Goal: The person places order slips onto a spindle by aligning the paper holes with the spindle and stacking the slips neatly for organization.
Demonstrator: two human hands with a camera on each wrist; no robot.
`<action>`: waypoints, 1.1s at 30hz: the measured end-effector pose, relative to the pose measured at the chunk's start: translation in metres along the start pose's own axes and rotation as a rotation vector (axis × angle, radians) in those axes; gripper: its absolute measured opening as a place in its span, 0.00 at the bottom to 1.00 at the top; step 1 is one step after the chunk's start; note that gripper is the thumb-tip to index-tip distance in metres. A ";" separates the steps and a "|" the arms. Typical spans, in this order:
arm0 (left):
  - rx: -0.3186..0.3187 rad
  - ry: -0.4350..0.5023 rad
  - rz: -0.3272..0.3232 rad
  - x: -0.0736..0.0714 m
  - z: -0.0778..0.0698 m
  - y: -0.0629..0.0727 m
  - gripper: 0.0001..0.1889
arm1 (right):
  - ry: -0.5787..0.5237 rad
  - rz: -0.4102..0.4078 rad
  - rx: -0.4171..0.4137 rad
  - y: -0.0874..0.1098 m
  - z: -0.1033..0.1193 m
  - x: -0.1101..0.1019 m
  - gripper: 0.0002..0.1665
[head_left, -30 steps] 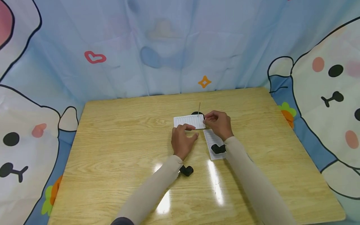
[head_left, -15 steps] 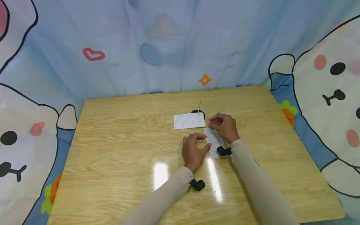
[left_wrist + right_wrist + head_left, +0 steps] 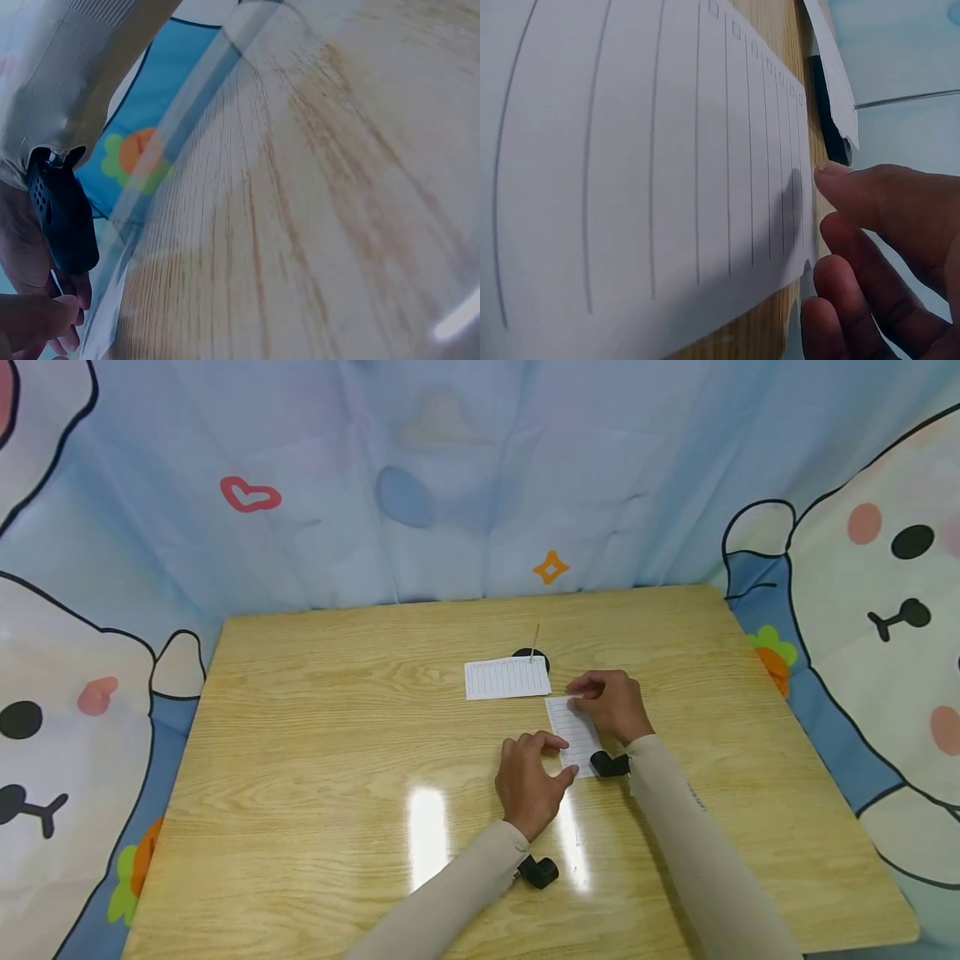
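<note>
A lined white paper sheet (image 3: 581, 737) with small checkbox squares lies on the table. At its left edge is my left hand (image 3: 531, 783), thumb and fingers apart near its lower corner. My right hand (image 3: 617, 706) is at the sheet's upper right, its thumb overlapping the paper in the head view. In the right wrist view the fingertips (image 3: 832, 169) are right by the sheet's far edge, with no paper between them. Further back, another lined sheet (image 3: 506, 679) sits on a paper spike, whose thin metal rod (image 3: 536, 639) pokes up through it. The black round base (image 3: 542, 655) is partly hidden.
Wood-grain table (image 3: 322, 735) with glossy light reflections runs back to a blue cartoon curtain (image 3: 315, 560). Black wrist cameras (image 3: 538, 872) stick out from both sleeves. The upright spike rod stands beyond my right hand.
My left hand has left the sheet on the spike and moved right and nearer to the lower sheet. My right hand has moved off the spiked sheet, right and down to the lower one.
</note>
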State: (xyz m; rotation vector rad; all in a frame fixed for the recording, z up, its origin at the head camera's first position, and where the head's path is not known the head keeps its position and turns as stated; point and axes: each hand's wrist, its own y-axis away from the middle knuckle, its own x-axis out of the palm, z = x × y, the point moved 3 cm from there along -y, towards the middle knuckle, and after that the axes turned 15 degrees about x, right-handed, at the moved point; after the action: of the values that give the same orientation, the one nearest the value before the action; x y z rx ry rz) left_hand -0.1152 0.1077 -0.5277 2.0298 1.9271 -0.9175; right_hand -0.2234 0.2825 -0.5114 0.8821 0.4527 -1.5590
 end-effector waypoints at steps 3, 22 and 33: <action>0.006 -0.022 0.010 0.001 0.000 0.000 0.18 | 0.019 -0.006 -0.001 -0.001 0.000 -0.001 0.09; 0.078 -0.167 0.075 0.008 0.004 -0.003 0.18 | 0.130 0.174 0.130 -0.013 0.008 -0.005 0.05; 0.112 -0.170 0.081 0.008 0.007 -0.002 0.17 | 0.121 0.256 0.087 -0.010 0.011 -0.010 0.07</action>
State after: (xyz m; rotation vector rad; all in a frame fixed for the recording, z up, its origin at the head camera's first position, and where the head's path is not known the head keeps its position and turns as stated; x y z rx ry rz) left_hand -0.1196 0.1111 -0.5376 2.0005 1.7284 -1.1610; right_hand -0.2365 0.2834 -0.4994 1.0626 0.3448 -1.3028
